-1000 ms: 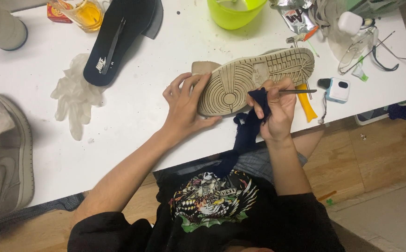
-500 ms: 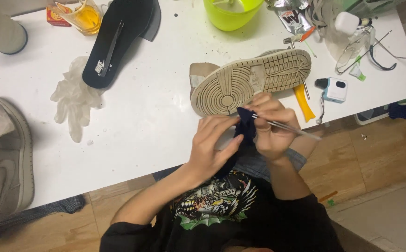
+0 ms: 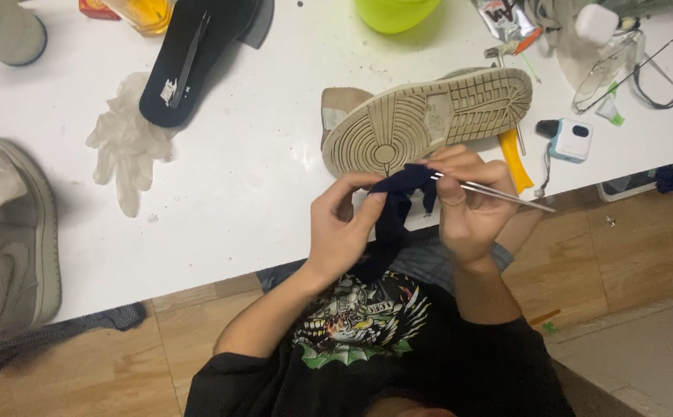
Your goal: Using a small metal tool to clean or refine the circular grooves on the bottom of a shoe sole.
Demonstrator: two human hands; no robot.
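Cloth (image 3: 393,212) | head view: I see the dark cloth pinched in my left hand (image 3: 342,228) off the tabletop's near edge | right hand (image 3: 468,202) grips a thin metal pick (image 3: 499,193), tip in the cloth | shoe (image 3: 428,117) lies sole-up just beyond, untouched | I judge the job midway: sole work looks unfinished.

dark cloth rag (image 3: 390,224), thin metal tool (image 3: 499,194)
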